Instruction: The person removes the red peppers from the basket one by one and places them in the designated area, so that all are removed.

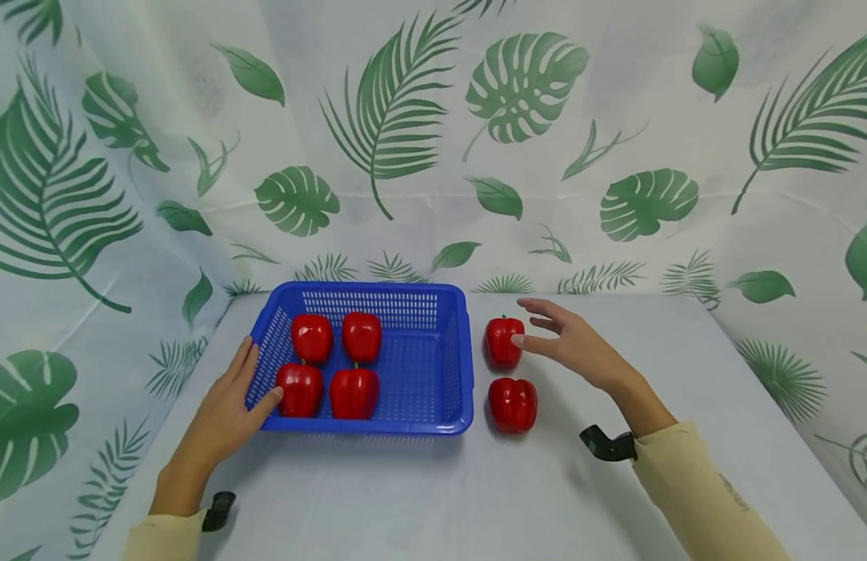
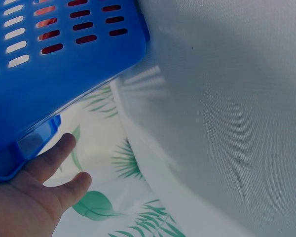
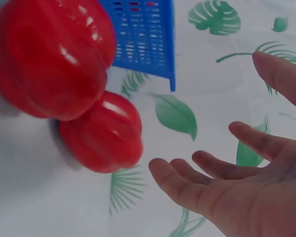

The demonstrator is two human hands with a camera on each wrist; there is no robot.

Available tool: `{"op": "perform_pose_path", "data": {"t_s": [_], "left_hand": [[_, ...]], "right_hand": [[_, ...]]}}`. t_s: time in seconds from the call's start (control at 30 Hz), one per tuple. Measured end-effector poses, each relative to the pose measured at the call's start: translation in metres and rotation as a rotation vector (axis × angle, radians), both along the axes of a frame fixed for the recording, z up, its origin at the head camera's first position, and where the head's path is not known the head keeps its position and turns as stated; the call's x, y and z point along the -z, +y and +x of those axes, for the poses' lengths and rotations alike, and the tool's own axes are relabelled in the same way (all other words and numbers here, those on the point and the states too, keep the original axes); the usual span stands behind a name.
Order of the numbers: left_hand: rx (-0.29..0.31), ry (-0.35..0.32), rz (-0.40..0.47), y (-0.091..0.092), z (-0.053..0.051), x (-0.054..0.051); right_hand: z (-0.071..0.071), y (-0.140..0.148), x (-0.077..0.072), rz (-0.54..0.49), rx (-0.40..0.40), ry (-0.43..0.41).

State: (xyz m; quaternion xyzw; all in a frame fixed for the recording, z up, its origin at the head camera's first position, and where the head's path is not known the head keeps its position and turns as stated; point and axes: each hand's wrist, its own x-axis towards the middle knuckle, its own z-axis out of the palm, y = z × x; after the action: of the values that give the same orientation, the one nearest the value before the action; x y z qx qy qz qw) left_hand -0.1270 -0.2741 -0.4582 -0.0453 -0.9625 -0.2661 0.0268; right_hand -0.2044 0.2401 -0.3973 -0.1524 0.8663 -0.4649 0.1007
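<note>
A blue basket (image 1: 422, 427) holds several red peppers, among them one (image 1: 311, 338) at its back left. My left hand (image 1: 223, 409) lies on the basket's left rim, fingers outside the wall and thumb over the edge near the front-left pepper (image 1: 299, 389); in the left wrist view its fingers look relaxed beside the blue wall (image 2: 64, 74). To the right of the basket, two peppers stand on the table, one farther back (image 1: 503, 343) and one nearer (image 1: 512, 405). My right hand (image 1: 569, 343) is beside the back one, fingers spread, holding nothing; the right wrist view shows a gap between them.
A white cloth covers the table (image 1: 377, 499). Behind and at both sides hangs a white curtain with green leaf prints (image 1: 384, 101). Dark wrist cameras sit at the left wrist (image 1: 219, 511) and right wrist (image 1: 607, 444).
</note>
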Motion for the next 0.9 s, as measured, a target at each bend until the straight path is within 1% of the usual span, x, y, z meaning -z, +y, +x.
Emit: {"op": "perform_pose_path", "data": {"t_s": [0.27,0.4,0.53,0.67,0.73,0.9], "left_hand": [[0.004,0.011,0.003,0.000,0.001,-0.001],[-0.002,0.007,-0.001,0.000,0.000,0.000],[-0.007,0.000,-0.004,0.001,-0.001,-0.002],[-0.003,0.008,-0.002,0.000,-0.003,-0.003],[-0.001,0.009,-0.002,0.000,-0.003,-0.002],[-0.007,0.006,-0.006,0.000,-0.001,0.001]], "right_hand": [[-0.005,-0.011,-0.003,-0.005,-0.011,0.002],[-0.009,-0.017,-0.004,-0.029,-0.023,0.007],[-0.014,-0.025,-0.007,-0.057,-0.044,0.017],[-0.018,-0.033,-0.008,-0.102,-0.052,0.008],[-0.019,-0.037,-0.008,-0.117,-0.050,-0.006],[-0.023,-0.049,-0.008,-0.105,-0.061,-0.015]]}}
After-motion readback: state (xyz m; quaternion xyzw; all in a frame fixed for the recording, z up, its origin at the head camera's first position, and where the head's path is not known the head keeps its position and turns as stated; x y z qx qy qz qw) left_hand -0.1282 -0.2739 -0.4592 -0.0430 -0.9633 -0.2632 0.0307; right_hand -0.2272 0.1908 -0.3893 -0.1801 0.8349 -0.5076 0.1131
